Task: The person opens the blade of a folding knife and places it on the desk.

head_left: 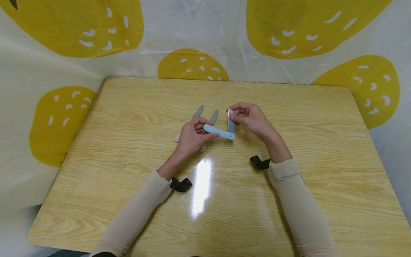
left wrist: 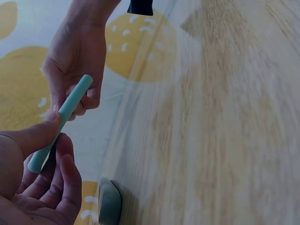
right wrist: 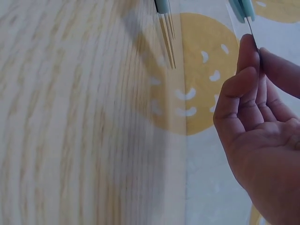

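A folding knife (head_left: 221, 133) with a light blue handle is held up over the table, its blade (head_left: 231, 125) swung out roughly square to the handle. My left hand (head_left: 189, 137) pinches the handle between thumb and fingers. At the blade's upper end, the thumb and fingertips of my right hand (head_left: 254, 119) grip the metal. The left wrist view shows the handle (left wrist: 75, 98) nearly edge-on, hiding most of the blade. Behind my left hand lie two more knives, a left one (head_left: 198, 111) and a right one (head_left: 214, 115), blades pointing away; their handles are mostly covered.
The wooden table (head_left: 321, 178) has a patterned sheet (head_left: 199, 28) hanging along its back and sides. A black curved piece (head_left: 181, 185) sits at my left wrist, and a similar black piece (head_left: 258, 162) at the right one. Light glares off the table's middle.
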`<state>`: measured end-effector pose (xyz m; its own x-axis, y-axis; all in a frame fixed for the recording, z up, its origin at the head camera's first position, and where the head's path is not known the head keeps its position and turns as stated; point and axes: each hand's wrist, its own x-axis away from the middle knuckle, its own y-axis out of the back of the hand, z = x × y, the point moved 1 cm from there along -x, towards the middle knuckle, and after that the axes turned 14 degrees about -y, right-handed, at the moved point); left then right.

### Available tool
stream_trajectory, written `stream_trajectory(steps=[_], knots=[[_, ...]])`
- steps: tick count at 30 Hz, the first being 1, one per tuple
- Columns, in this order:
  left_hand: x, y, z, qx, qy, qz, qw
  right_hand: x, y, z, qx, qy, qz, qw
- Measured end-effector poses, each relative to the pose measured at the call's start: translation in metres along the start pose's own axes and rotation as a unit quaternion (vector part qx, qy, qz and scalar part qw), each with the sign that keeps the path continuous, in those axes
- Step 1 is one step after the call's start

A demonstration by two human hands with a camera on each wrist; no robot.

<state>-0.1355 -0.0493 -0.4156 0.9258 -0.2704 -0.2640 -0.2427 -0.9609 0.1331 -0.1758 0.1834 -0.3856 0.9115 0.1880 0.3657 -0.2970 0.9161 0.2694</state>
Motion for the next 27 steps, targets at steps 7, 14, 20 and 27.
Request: stream_trajectory(steps=[7,14,20,27], knots=[[0.0022,-0.0027,-0.0019,-0.003,0.007,-0.022,0.9997,-0.0017,0.0028,-0.0030,-0.036,0.004,-0.028,0.9989],[0.0015,-0.0051,-0.0015,-0.009,-0.004,-0.048,0.9988,-0.0029,0.0051,-0.0048,-0.077,0.008,-0.058,0.9953],[0.0007,-0.0056,-0.0001,-0.022,-0.027,-0.075,0.9966,-0.0003,0.0068,-0.0042,-0.101,0.012,-0.073,0.9921],[0.0009,-0.0045,0.0038,-0.023,-0.045,-0.104,0.9933,-0.0028,0.0053,-0.0041,-0.176,0.009,-0.083,0.9809]])
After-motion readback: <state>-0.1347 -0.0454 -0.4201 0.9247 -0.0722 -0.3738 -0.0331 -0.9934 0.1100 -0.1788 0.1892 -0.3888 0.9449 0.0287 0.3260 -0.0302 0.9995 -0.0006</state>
